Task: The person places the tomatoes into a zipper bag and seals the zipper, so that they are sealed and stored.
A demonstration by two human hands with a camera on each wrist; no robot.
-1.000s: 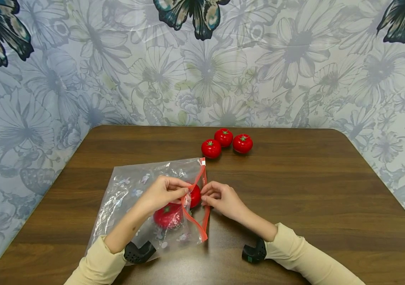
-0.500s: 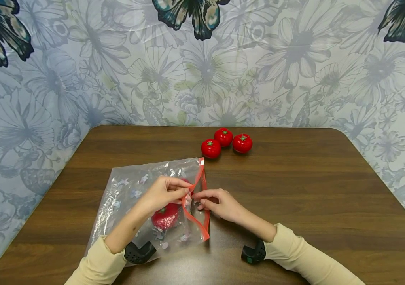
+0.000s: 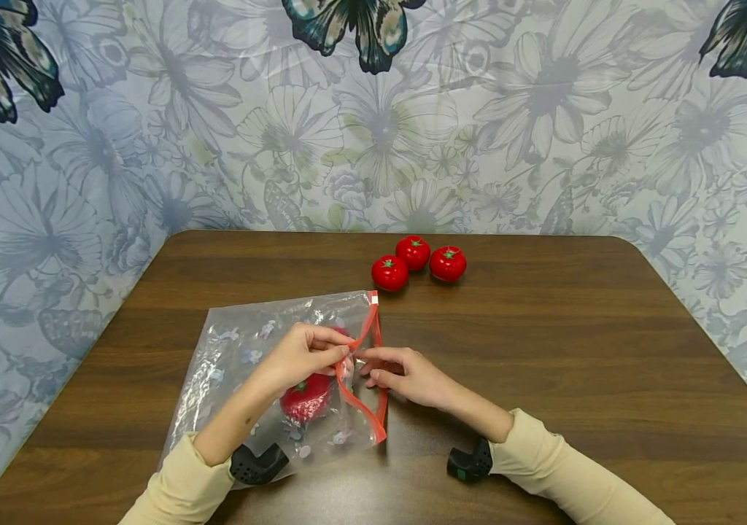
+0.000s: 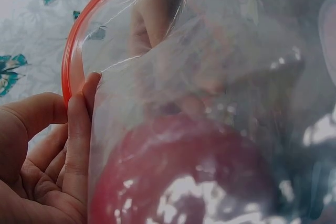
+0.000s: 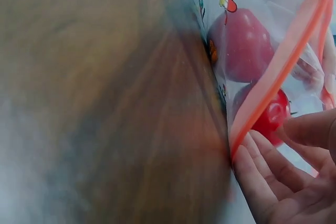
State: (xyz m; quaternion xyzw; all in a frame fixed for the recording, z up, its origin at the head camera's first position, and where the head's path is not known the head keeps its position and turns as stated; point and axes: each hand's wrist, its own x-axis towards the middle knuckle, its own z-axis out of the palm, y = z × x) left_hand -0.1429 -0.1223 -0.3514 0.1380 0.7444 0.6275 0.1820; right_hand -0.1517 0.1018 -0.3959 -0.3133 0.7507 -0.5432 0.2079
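A clear zip bag (image 3: 235, 364) with a red zip edge lies on the table, its mouth facing right. Through the plastic I see one tomato (image 3: 306, 399); another tomato (image 5: 277, 115) sits just inside the mouth and is mostly hidden by my left hand in the head view. My left hand (image 3: 304, 357) pinches the upper red edge (image 4: 71, 61) between thumb and fingers, holding the mouth apart. My right hand (image 3: 406, 375) reaches into the mouth with fingers fairly straight. In the right wrist view its thumb (image 5: 312, 128) is at the nearer tomato, and the other fingers lie by the lower edge.
Beyond the bag, three red tomatoes (image 3: 389, 273) with green tops stand grouped on the brown wooden table (image 3: 544, 328). A patterned wall (image 3: 511, 146) with butterflies rises behind the table's far edge.
My right hand has moved left into the bag's mouth, and the nearer tomato has shifted further inside, behind my left hand. The left hand keeps its place.
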